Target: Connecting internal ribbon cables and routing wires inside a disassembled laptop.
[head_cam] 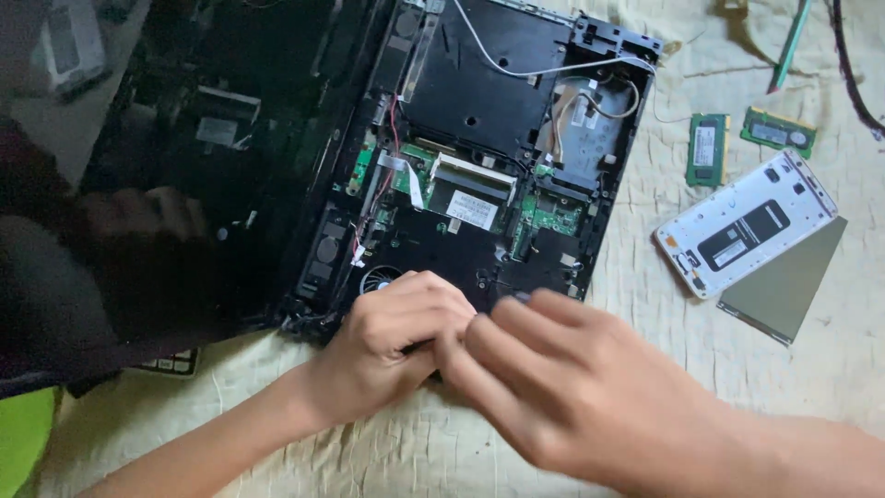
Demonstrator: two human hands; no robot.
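An opened black laptop base lies on a cream cloth, showing green circuit boards, a round fan and a white-labelled module. My left hand is curled at the base's near edge, just below the fan, fingers closed over the dark rim. My right hand is blurred, its fingers stretched out, with the tips meeting my left hand's fingers at that same edge. What lies under the fingers is hidden.
The glossy black lid lies to the left. On the right of the cloth lie two green memory sticks, a white rectangular cover on a grey plate, a green stick and a black cable.
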